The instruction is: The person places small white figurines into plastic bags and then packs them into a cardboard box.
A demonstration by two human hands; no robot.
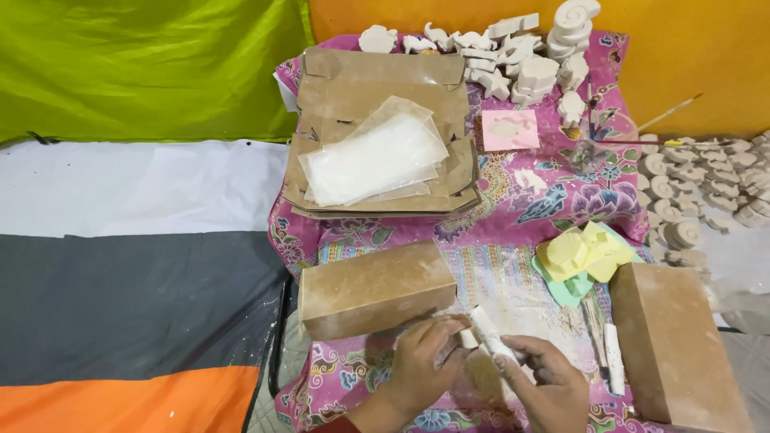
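1. Your left hand point(421, 365) is cupped around a small white plaster piece point(468, 338), gripping it low at the front of the patterned cloth point(529, 200).
2. Your right hand point(553, 385) grasps a white-dusted stick tool point(491, 335) whose tip rests against the piece. This looks like smoothing or scraping work on the casting, with white dust lying on the cloth just beyond your hands.
3. To go on, you would need a steady grip and light strokes, since a casting like this likely chips easily.
4. A brown block point(375, 289) lies just beyond your left hand, and a second brown block point(678, 345) sits close to your right, so elbow room is tight on both sides.
5. Yellow and green moulds point(585, 255) sit between the blocks, further back.
6. A stack of flattened cardboard point(377, 96) carries a clear plastic bag point(373, 156).
7. Finished white figures point(521, 56) crowd the far edge. More spiral pieces point(690, 192) lie to the right, near a brush point(670, 112).
8. A pink mould point(510, 129) lies well apart from your hands.
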